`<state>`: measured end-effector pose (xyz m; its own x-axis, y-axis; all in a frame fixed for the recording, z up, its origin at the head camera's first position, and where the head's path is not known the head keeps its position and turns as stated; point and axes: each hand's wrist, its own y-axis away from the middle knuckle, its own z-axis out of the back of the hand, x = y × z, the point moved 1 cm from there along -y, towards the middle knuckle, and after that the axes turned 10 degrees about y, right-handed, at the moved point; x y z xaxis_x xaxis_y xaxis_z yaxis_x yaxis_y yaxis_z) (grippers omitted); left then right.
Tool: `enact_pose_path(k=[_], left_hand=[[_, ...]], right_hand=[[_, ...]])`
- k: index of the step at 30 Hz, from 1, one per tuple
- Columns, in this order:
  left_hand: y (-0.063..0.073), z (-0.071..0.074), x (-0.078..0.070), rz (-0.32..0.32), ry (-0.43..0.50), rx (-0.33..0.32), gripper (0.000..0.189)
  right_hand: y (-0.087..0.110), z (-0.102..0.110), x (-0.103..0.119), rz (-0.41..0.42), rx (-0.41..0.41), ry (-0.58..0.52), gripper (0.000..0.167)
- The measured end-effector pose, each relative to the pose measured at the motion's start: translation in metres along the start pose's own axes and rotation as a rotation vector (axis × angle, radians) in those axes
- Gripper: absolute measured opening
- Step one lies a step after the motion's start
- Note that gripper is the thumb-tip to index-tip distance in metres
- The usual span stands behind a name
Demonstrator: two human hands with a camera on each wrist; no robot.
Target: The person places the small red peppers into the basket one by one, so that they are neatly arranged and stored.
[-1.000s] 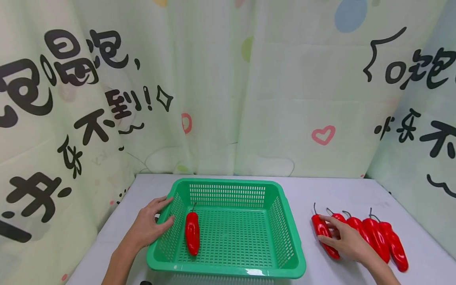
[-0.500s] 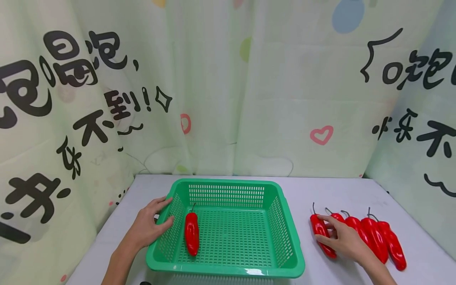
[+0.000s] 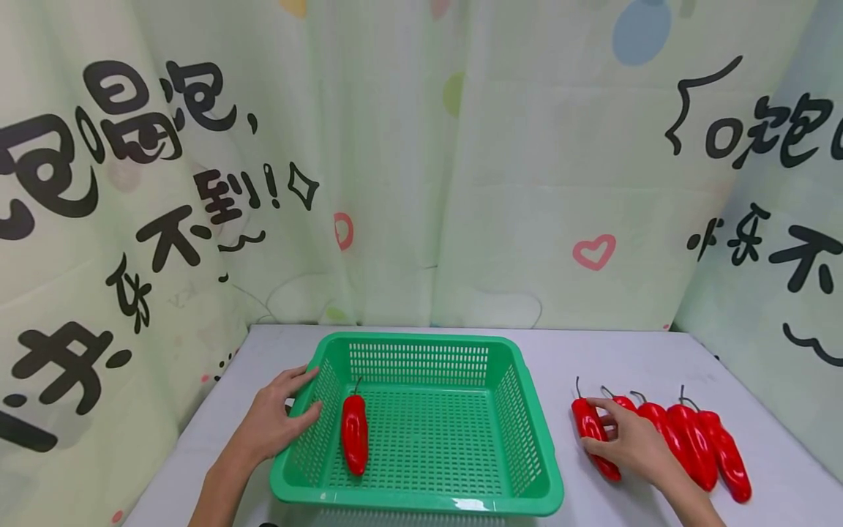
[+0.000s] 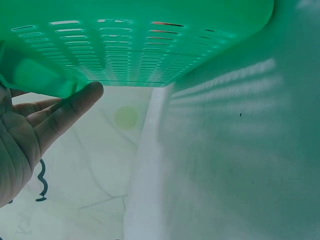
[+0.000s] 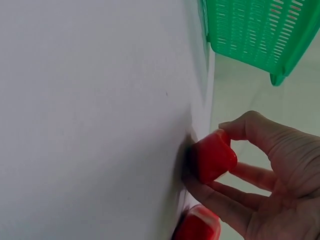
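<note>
On the right of the table, my right hand pinches a red chili pepper between thumb and fingers. The right wrist view shows the same pepper gripped close to the tabletop. My left hand holds the left rim of a green plastic basket. From below, the left wrist view shows its fingers stretched against the basket's outer side. Inside the basket, toward the left, lies another red chili pepper, stem toward the back.
Several more red chili peppers lie side by side just right of my right hand. White table surface separates the basket from them. Behind and at both sides hangs a pale curtain with black lettering.
My right hand and the pepper it pinches have shifted very slightly left, a little apart from the other peppers. The left hand and basket stay as they were; the head view has drifted a little.
</note>
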<state>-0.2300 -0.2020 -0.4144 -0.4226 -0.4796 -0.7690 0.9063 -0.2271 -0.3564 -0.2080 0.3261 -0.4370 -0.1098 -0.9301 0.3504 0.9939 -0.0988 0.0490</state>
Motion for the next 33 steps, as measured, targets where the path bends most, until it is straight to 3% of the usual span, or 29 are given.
enact_pose_path(k=[33], left_hand=[[-0.002, -0.003, 0.004, 0.005, 0.002, -0.006, 0.055]], right_hand=[[0.009, 0.028, 0.017, 0.026, -0.048, -0.024, 0.093]])
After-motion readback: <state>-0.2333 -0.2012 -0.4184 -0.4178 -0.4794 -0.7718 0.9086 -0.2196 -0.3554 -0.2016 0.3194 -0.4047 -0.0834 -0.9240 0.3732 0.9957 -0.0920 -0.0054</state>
